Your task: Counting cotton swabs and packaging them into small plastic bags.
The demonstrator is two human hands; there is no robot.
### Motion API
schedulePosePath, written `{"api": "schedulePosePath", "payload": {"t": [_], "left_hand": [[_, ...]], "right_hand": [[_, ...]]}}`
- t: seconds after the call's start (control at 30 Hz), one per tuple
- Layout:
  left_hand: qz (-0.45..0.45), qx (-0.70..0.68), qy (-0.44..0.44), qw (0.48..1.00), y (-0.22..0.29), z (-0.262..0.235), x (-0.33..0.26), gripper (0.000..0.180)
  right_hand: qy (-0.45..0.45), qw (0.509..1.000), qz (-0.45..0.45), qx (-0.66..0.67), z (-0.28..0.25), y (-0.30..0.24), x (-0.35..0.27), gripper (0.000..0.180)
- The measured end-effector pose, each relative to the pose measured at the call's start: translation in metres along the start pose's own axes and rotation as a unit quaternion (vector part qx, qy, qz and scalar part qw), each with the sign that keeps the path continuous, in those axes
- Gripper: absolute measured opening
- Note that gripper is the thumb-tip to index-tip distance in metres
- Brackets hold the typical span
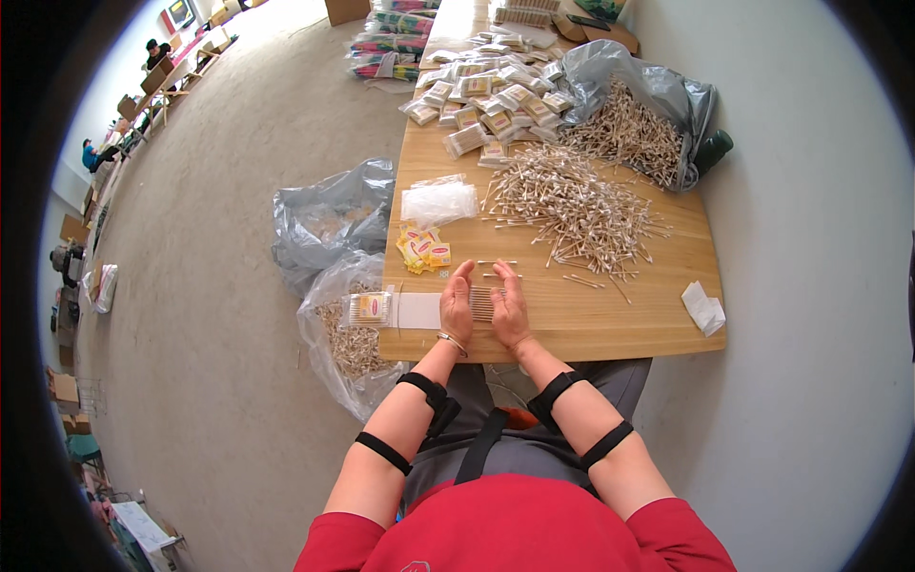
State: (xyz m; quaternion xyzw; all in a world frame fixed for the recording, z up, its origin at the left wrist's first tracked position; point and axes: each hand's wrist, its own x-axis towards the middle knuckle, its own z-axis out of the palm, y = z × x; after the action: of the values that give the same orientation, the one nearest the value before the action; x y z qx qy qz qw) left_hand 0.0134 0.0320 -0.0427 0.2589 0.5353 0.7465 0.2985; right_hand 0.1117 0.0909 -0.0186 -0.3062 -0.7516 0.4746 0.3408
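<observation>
- A clear plastic bag of loose wooden swabs (348,348) hangs just off the left edge of the pale wooden table (610,319).
- A filled clear packet of swabs with a yellow label (367,308) lies at the table's near-left edge, just beside a flat white card (417,310).
- The left hand (457,303) stands on edge, fingers straight and together, pressed against one side of a small row of wooden cotton swabs (482,303).
- The right hand (510,305) mirrors it (palms facing, the row squeezed between them).
- Further back, a loose heap of swabs (572,205) spreads across the middle of the table.
- A folded white paper (703,309) lies near the right edge.
</observation>
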Motion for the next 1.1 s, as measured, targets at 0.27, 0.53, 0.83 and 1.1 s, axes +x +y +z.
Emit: {"api": "schedulePosePath", "payload": {"t": [0.27, 0.53, 0.83, 1.1], "left_hand": [[-0.014, -0.021, 0.004, 1.000, 0.001, 0.003, -0.006, 0.052], [-0.025, -0.034, -0.009, 0.999, 0.003, 0.004, -0.005, 0.053], [0.144, 0.492, -0.171, 0.842, 0.061, -0.027, -0.042, 0.042], [0.093, 0.604, -0.273, 0.743, 0.075, -0.028, -0.067, 0.055]], "right_hand": [[-0.172, 0.900, -0.087, -0.390, -0.024, -0.004, -0.029, 0.078], [-0.214, 0.860, -0.084, -0.455, -0.022, -0.017, -0.027, 0.089], [-0.197, 0.864, -0.118, -0.448, -0.026, -0.010, -0.025, 0.098], [-0.194, 0.863, -0.121, -0.451, -0.019, -0.007, -0.028, 0.099]]}}
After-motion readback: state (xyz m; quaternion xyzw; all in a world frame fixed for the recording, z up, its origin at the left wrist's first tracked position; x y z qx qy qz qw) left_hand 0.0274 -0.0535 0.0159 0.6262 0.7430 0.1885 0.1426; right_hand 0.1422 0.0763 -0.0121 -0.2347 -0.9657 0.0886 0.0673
